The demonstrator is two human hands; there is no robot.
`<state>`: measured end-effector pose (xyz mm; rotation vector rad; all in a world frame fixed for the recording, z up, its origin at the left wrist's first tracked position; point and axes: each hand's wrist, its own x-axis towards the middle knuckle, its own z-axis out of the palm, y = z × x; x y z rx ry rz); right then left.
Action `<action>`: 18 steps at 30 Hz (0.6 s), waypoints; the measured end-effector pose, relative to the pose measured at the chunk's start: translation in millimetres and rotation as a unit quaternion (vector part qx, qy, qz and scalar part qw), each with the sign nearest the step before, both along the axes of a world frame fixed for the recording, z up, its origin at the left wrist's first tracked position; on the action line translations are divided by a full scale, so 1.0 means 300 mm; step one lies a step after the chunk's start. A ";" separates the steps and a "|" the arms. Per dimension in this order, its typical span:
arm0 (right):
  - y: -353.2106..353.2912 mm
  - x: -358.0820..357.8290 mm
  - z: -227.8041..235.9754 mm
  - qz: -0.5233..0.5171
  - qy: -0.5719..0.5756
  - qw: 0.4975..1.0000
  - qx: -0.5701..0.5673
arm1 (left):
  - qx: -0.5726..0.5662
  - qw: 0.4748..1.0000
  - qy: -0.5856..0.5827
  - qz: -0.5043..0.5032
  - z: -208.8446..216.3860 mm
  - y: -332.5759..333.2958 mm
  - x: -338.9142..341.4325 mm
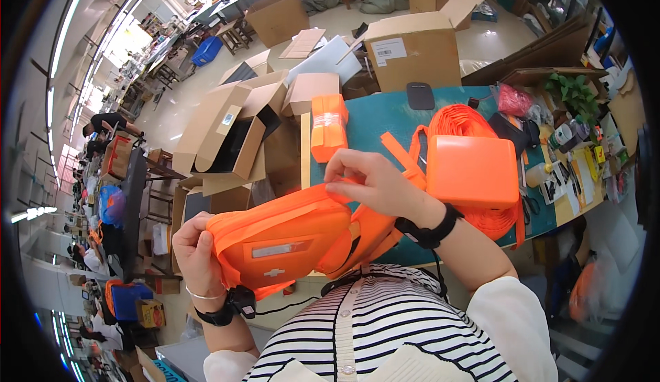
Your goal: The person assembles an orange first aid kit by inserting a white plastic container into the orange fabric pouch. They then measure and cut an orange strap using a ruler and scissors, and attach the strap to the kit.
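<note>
Possibly, the boxy orange fabric pouch with a white cross (pixel 283 233), pinched between left hand (pixel 195 246) and right hand (pixel 368 183) (thumbs against fingers), could twist or slip — should either grip loosen.

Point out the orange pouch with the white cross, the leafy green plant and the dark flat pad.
Orange pouch (pixel 280 236), head view: front panel.
Green plant (pixel 572 93), head view: leaves.
Dark pad (pixel 420 96), head view: top face.

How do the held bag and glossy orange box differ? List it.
Left hand and right hand hold the bag; the box lies on coiled strap. The bag looks like creased fabric; the box, smooth and glossy. The bag bears a white cross; the box's visible face is plain. Both are orange.
</note>
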<state>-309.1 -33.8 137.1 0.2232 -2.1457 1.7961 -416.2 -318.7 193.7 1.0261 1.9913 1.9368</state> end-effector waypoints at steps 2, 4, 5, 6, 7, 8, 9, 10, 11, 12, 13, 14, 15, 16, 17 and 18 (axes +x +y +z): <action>0.005 0.021 0.033 -0.010 -0.007 1.000 0.020 | 0.005 1.000 -0.004 -0.003 -0.002 -0.020 -0.003; 0.014 0.041 0.061 -0.009 -0.044 0.999 0.017 | 0.017 1.000 -0.008 -0.010 -0.008 -0.031 -0.009; 0.006 0.041 0.054 -0.013 -0.010 0.999 0.035 | 0.022 1.000 -0.009 -0.014 -0.010 -0.036 -0.012; -0.006 0.042 0.039 -0.018 0.023 0.998 0.053 | 0.025 1.000 -0.015 -0.011 -0.012 -0.038 -0.014; -0.017 0.044 0.025 -0.022 0.056 0.996 0.071 | 0.028 0.999 -0.021 -0.008 -0.013 -0.041 -0.015; -0.026 0.047 0.014 -0.037 0.074 0.993 0.082 | 0.031 0.999 -0.026 -0.005 -0.012 -0.043 -0.015; -0.031 0.048 0.004 -0.052 0.092 0.990 0.095 | 0.037 0.999 -0.034 0.007 -0.011 -0.037 -0.013; -0.037 0.050 -0.003 -0.067 0.110 0.986 0.108 | 0.043 0.998 -0.042 0.018 -0.008 -0.027 -0.010; -0.038 0.055 -0.009 -0.063 0.118 0.984 0.114 | 0.049 0.997 -0.051 0.030 -0.006 -0.023 -0.008; -0.034 0.061 -0.009 -0.060 0.128 0.983 0.121 | 0.057 0.995 -0.062 0.047 0.002 -0.023 -0.009; -0.031 0.067 -0.008 -0.057 0.138 0.980 0.128 | 0.066 0.993 -0.074 0.064 0.010 -0.025 -0.011; -0.033 0.074 0.001 -0.058 0.136 0.980 0.130 | 0.075 0.990 -0.086 0.081 0.017 -0.028 -0.013; -0.034 0.081 0.018 -0.059 0.136 0.980 0.132 | 0.083 0.990 -0.089 0.067 0.027 -0.036 -0.020; -0.034 0.084 0.033 -0.060 0.136 0.980 0.134 | 0.091 0.990 -0.093 0.054 0.036 -0.049 -0.031; -0.031 0.082 0.043 -0.053 0.139 0.980 0.131 | 0.099 0.990 -0.097 0.040 0.045 -0.056 -0.037; -0.027 0.076 0.053 -0.045 0.142 0.980 0.128 | 0.102 0.989 -0.095 0.050 0.057 -0.053 -0.034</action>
